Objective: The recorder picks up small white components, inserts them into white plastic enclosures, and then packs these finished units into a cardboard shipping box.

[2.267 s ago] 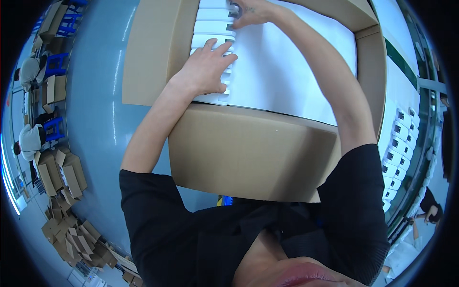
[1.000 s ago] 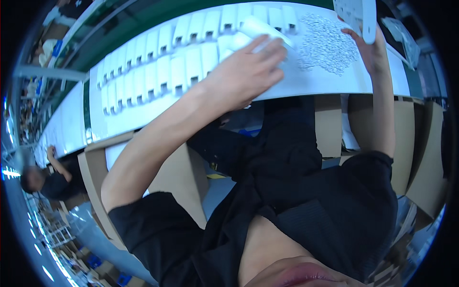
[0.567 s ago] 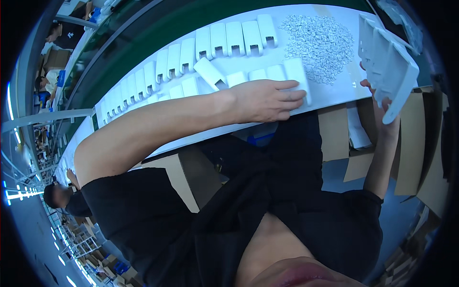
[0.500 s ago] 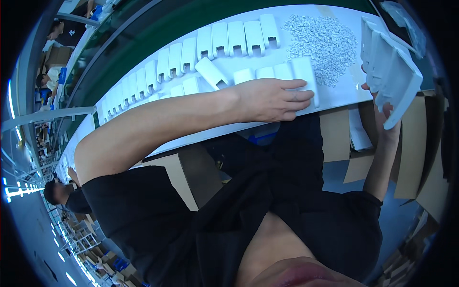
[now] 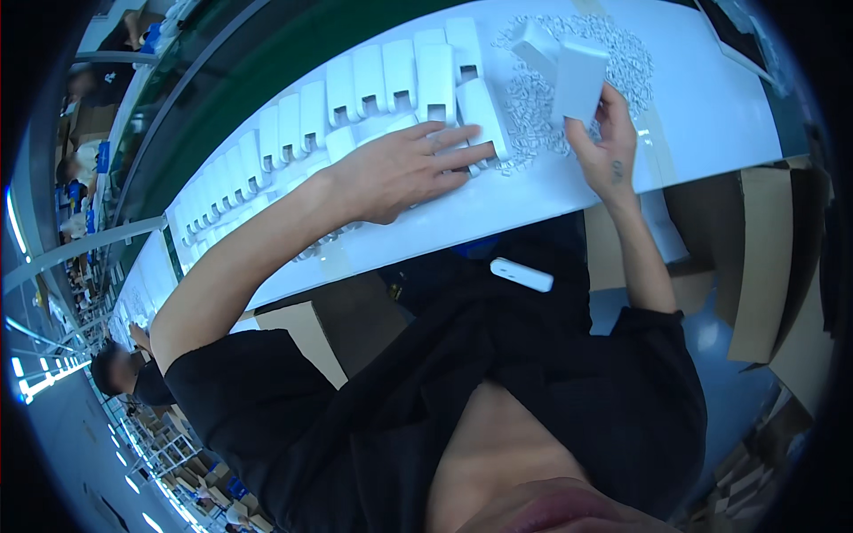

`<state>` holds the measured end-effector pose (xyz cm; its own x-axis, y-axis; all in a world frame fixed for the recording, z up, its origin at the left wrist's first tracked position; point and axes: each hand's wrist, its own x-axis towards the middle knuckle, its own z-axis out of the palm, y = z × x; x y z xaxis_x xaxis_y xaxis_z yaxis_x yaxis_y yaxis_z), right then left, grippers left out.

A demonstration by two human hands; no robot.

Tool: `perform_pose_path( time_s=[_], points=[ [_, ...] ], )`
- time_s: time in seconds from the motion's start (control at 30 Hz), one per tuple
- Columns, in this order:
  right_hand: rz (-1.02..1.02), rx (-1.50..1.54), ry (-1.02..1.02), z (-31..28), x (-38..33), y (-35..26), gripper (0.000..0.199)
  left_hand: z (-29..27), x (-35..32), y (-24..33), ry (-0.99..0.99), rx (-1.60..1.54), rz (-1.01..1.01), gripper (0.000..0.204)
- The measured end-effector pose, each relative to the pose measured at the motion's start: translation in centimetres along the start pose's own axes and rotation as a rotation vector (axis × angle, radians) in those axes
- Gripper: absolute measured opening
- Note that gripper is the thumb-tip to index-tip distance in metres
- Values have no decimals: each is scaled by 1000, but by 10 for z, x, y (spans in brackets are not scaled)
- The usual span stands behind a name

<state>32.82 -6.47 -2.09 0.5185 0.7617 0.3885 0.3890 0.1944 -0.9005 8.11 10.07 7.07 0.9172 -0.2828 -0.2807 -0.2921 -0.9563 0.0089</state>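
My left hand (image 5: pixel 400 173) reaches across the table with its fingers stretched out over the near row of white plastic covers. Its fingertips lie against a slanted white cover (image 5: pixel 481 115) at the row's right end. In my right hand (image 5: pixel 615 147), thumb and fingers grip a white plastic cover (image 5: pixel 582 75) from below, tilted above a spread of small white parts (image 5: pixel 626 62). Another tilted white cover (image 5: pixel 536 46) appears just beyond it; whether my hand holds that one too, I cannot tell. A single white cover (image 5: pixel 522 275) lies on my dark-clothed lap.
Rows of white covers (image 5: pixel 311 115) run leftward along the white table (image 5: pixel 711 98). Open cardboard boxes (image 5: pixel 764 258) stand below its right edge, and another carton (image 5: pixel 306 333) is at lower left. A green strip (image 5: pixel 293 35) borders the far side. Another person (image 5: pixel 120 369) sits at far left.
My right hand has swung left from the table's right side, bringing white pieces over the small parts. My left hand has moved left. A white cover now lies on my lap.
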Motion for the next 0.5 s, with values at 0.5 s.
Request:
perform_pose_path(
  time_s=[0.5],
  points=[
    [-222, -1189, 35, 3, 0, 28, 46, 42, -15, 4, 25, -628, -1180, 44]
  ],
)
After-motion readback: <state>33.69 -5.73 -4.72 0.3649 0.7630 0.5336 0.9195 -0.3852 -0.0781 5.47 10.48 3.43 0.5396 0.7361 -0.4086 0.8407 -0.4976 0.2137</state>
